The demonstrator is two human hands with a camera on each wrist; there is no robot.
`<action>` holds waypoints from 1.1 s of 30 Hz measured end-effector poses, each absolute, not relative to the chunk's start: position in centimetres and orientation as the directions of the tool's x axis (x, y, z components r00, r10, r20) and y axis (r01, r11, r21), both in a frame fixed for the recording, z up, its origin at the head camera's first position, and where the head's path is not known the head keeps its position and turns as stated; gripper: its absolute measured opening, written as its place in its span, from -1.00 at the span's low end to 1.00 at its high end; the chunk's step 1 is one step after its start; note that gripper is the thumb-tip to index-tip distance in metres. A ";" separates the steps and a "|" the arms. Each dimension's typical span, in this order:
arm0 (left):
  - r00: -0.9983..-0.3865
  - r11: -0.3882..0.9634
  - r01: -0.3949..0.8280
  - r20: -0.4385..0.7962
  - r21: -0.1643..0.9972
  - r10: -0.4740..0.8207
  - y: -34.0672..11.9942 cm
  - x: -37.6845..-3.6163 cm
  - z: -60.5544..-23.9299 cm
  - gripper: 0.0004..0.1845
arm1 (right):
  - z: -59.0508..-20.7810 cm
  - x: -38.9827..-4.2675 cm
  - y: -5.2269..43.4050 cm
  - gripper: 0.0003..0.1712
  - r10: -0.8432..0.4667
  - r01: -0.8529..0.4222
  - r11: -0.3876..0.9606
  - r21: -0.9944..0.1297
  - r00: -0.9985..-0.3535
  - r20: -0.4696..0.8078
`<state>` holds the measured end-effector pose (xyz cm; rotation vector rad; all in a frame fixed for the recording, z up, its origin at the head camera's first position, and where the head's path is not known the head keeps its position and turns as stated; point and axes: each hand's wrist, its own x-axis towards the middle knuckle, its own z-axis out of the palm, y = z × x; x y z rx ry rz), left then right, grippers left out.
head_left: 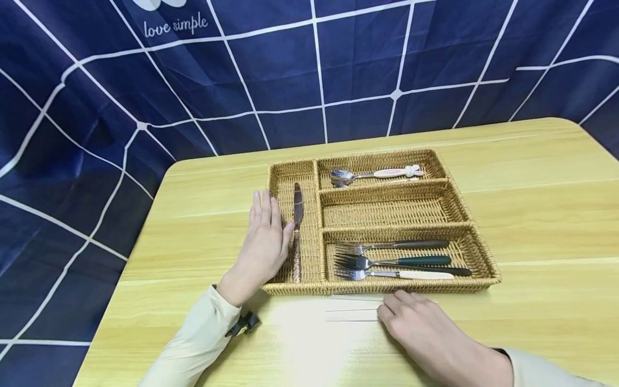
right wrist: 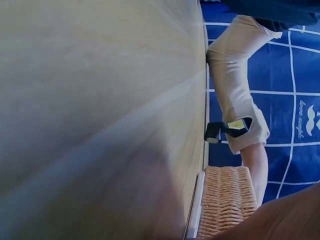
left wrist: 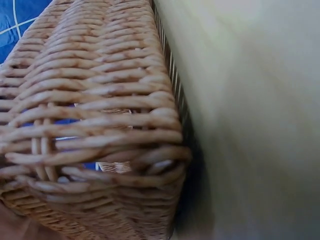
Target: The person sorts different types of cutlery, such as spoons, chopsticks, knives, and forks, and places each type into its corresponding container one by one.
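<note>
My left hand rests along the left wall of a woven cutlery basket, fingers straight, thumb over the rim toward a table knife in the long left compartment. The basket's weave fills much of the left wrist view. In front of the basket, my right hand is low over the table with bent fingers, over several thin, pale sticks that run under it. Whether it pinches any of them, I cannot tell. Its fingertips are hidden beneath the hand.
Several forks lie in the basket's front right compartment. At the back right is a spoon with a rabbit-shaped handle end, partly over another utensil. Woven dividers separate the compartments. The wooden table meets a dark blue checked cloth behind.
</note>
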<state>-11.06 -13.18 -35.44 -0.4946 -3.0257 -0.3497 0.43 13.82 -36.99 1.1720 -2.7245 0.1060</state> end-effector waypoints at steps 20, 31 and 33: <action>-0.900 0.878 0.435 0.067 0.198 0.431 -13.2 -11.0 -35.4 -0.26 | -27.1 -4.9 15.8 -0.49 -0.682 -0.704 0.710 0.013 -0.682 0.264; -0.905 0.890 0.425 0.082 0.166 0.417 -13.0 -11.1 -35.5 -0.30 | -27.0 -12.1 15.3 -0.64 -0.684 -0.697 0.717 0.005 -0.703 0.194; -0.905 0.892 0.425 0.081 0.151 0.417 -13.0 -11.1 -35.5 -0.30 | -27.6 -13.1 15.4 -0.64 -0.694 -0.703 0.711 -0.007 -0.703 0.157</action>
